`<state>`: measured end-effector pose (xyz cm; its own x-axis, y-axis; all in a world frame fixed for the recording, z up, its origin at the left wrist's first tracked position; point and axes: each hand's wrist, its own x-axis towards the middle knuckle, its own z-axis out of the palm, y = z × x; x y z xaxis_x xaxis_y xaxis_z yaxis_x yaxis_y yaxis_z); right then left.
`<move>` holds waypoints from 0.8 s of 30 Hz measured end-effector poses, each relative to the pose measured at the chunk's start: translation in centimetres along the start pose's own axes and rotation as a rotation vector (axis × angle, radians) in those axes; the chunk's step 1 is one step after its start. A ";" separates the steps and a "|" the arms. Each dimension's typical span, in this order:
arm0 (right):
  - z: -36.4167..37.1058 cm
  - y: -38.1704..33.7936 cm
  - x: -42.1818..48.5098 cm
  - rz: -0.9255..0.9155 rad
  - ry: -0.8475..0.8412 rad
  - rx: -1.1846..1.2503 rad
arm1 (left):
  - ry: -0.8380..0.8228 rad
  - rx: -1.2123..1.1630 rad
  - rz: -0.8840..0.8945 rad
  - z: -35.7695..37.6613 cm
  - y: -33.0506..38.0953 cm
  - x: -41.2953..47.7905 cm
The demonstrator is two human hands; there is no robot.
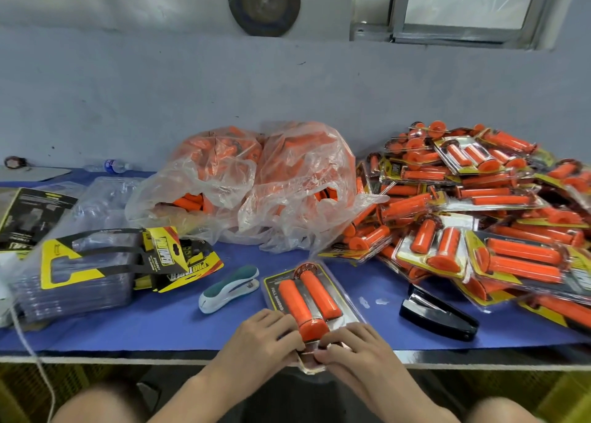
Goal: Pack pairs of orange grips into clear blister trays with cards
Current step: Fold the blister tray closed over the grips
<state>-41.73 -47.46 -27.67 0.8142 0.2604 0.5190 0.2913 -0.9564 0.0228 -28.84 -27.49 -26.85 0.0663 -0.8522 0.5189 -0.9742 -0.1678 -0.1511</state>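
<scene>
Over the blue worktop (160,323), left hand (265,336) and right hand (348,346) are pinching the clear plastic blister tray (350,306) closed; stapling likely next.

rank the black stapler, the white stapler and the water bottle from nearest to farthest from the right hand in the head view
From the right hand, holding the pack:
1. Black stapler, just to its right.
2. White stapler, left, beyond the left hand.
3. Water bottle, far left, at the back.
</scene>
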 end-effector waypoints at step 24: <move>0.0 3.4 -2.8 0.173 0.215 -0.200 | 0.032 0.084 -0.051 2.0 -1.5 1.7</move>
<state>-43.05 -51.49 -29.04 0.7119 0.0781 0.6979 0.0366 -0.9966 0.0742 -26.82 -29.71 -27.40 0.1075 -0.8255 0.5540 -0.9479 -0.2532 -0.1933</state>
